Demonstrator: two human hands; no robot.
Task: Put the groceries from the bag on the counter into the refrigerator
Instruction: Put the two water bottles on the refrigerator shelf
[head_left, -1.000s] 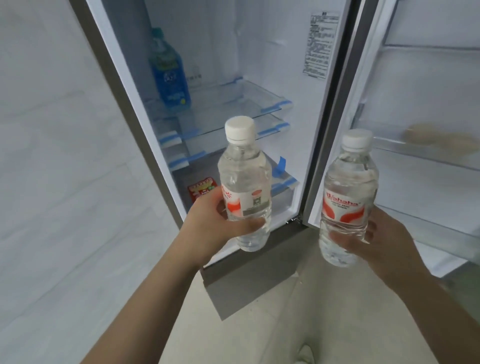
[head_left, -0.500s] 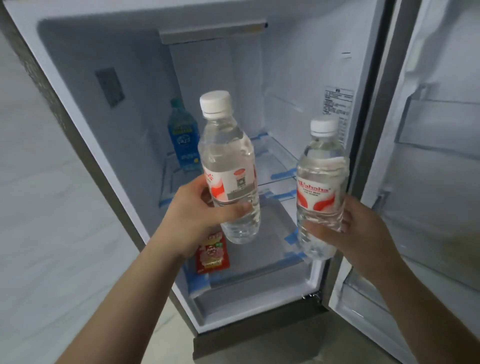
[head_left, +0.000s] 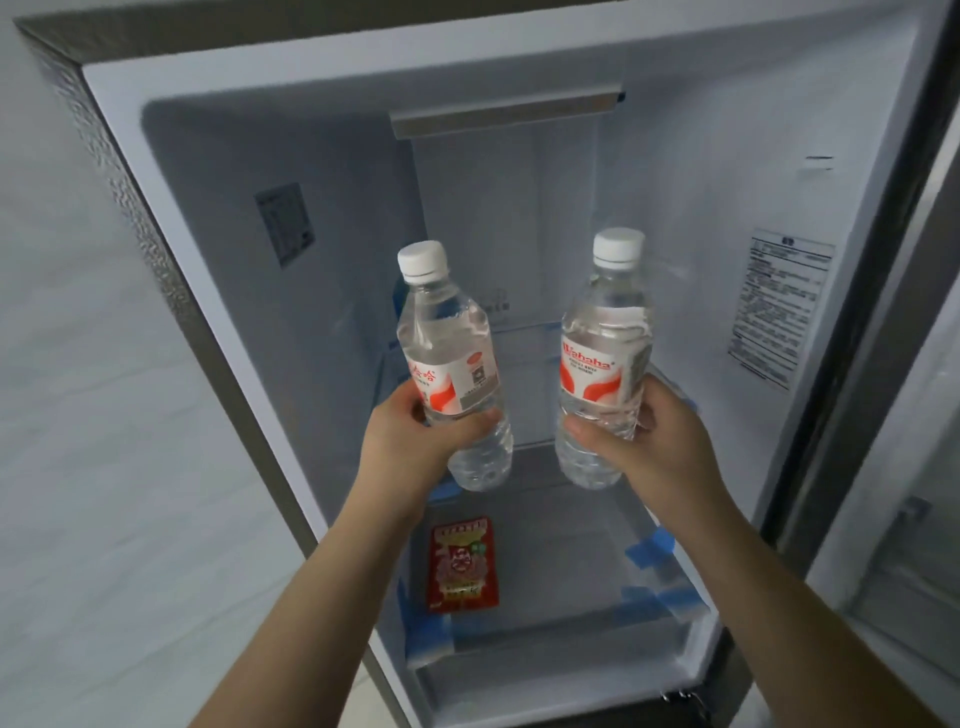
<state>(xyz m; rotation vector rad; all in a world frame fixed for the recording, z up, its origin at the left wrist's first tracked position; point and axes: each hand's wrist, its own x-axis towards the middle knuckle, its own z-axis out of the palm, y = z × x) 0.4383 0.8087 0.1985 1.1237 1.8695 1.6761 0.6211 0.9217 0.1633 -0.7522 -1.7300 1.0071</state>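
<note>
From the head camera, the only view I have, I see the refrigerator standing open in front of me, its white inside filling most of the picture. My left hand has its grip clamped round the lower half of one water bottle, thumb across the front just under the label, and my right hand is clamped the same way on a second water bottle. Both bottles are capped, full and close to upright, the left one leaning a little to the left, and they are held side by side but apart, in front of the glass shelf in the middle of the compartment. A red snack packet already lies flat on the lower shelf, near its left side. I judge this to be the placing step: the bottles are at the opening but not yet set down. The next move calls for carrying each one further in over a bare patch of shelf, lowering it until the base sits flat, then loosening the fingers one hand at a time so neither tips. The bag and the worktop are out of sight, so I cannot tell how much is left.
</note>
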